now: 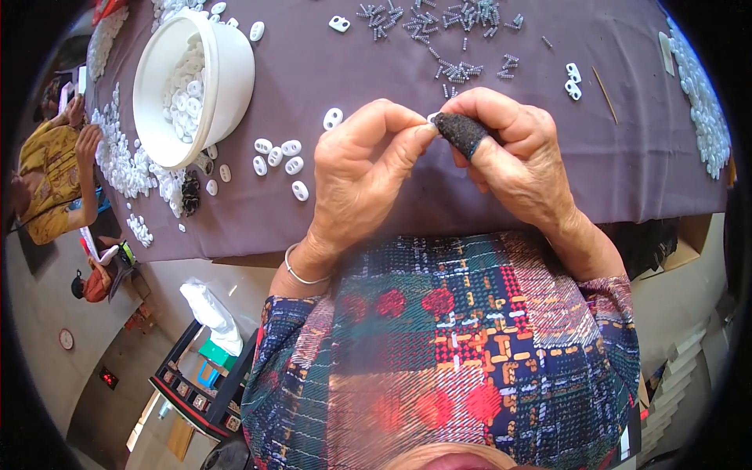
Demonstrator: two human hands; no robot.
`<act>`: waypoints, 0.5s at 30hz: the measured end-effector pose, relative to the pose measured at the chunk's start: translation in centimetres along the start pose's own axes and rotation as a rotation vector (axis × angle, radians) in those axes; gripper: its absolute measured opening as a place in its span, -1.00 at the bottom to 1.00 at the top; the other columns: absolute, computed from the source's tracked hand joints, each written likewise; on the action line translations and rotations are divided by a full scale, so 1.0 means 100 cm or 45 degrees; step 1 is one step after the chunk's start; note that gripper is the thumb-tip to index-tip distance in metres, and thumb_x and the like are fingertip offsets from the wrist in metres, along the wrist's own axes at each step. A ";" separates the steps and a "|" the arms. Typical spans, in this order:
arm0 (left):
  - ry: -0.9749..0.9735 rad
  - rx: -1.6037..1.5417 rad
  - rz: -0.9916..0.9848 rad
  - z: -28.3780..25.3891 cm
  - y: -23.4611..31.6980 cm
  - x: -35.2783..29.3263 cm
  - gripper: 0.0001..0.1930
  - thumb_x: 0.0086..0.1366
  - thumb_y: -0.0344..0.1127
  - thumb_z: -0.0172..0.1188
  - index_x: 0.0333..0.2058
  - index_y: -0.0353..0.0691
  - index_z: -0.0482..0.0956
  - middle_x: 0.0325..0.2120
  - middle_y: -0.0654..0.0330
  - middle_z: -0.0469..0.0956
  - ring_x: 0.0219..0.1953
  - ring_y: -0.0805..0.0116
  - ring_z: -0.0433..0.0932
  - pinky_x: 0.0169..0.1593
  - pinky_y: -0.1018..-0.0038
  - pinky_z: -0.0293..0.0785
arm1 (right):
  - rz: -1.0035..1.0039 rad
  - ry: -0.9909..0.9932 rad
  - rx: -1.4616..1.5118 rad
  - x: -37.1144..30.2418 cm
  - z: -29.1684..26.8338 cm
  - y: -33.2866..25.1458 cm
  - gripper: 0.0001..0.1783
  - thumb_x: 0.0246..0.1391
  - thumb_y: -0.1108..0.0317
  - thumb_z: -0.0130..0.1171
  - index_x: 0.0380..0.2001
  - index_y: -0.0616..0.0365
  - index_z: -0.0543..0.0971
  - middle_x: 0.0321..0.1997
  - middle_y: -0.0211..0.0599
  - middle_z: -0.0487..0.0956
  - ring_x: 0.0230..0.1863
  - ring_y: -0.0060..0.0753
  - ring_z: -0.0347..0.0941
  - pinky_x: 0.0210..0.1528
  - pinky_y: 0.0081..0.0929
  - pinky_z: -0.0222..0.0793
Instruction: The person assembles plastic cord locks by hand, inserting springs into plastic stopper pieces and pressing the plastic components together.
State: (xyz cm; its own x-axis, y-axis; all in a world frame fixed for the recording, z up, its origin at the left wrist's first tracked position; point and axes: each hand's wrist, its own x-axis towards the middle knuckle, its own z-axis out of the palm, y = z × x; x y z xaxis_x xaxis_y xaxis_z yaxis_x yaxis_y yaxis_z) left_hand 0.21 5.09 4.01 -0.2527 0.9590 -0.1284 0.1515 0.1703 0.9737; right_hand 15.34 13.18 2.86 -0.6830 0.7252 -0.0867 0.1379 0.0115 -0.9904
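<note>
My left hand and my right hand meet above the table's near part. Their thumbs and forefingers pinch a small white plastic cord lock, mostly hidden by the fingertips. A dark fabric cover wraps my right thumb. Beside my left hand lie several loose white two-holed cord lock pieces. Beyond my hands are scattered small metal springs. To the right, two white cord locks lie close together; another cord lock sits farther back.
A white tub, tilted, holds many white pieces at the left. Small white parts are heaped beside it, and translucent ones along the right edge. A thin wooden stick lies on the brown tablecloth. Another person sits at far left.
</note>
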 end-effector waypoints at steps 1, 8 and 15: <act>0.009 -0.037 -0.041 0.001 0.000 0.000 -0.93 0.19 -0.45 0.16 -0.40 -0.34 0.52 -0.58 0.32 0.46 -0.58 0.66 0.33 -0.52 0.75 0.24 | -0.015 0.009 -0.002 0.000 0.001 0.001 -0.84 0.04 0.54 -0.06 -0.32 0.26 0.50 -0.62 -0.49 0.44 -0.70 -0.78 0.27 -0.68 -0.78 0.16; -0.011 -0.135 -0.115 0.000 0.004 -0.001 -0.92 0.18 -0.46 0.16 -0.39 -0.36 0.51 -0.57 0.34 0.46 -0.54 0.64 0.37 -0.48 0.70 0.30 | -0.015 0.024 -0.061 -0.001 -0.002 -0.002 -0.81 -0.05 0.55 -0.03 -0.32 0.27 0.51 -0.60 -0.49 0.45 -0.68 -0.78 0.28 -0.66 -0.79 0.17; -0.044 -0.111 -0.167 0.000 0.007 0.000 -0.89 0.22 -0.42 0.13 -0.38 -0.37 0.51 -0.54 0.31 0.49 -0.51 0.64 0.39 -0.47 0.69 0.33 | -0.038 -0.005 -0.102 -0.002 -0.006 -0.001 -0.83 -0.02 0.54 -0.02 -0.33 0.25 0.52 -0.63 -0.52 0.44 -0.69 -0.81 0.25 -0.68 -0.78 0.13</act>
State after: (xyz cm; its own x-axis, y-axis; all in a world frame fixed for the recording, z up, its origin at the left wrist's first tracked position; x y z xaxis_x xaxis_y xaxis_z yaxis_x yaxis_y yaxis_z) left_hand 0.29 5.16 4.71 -0.2319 0.9373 -0.2602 0.0353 0.2755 0.9607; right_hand 15.87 13.46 3.01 -0.6908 0.7208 -0.0577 0.1741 0.0883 -0.9808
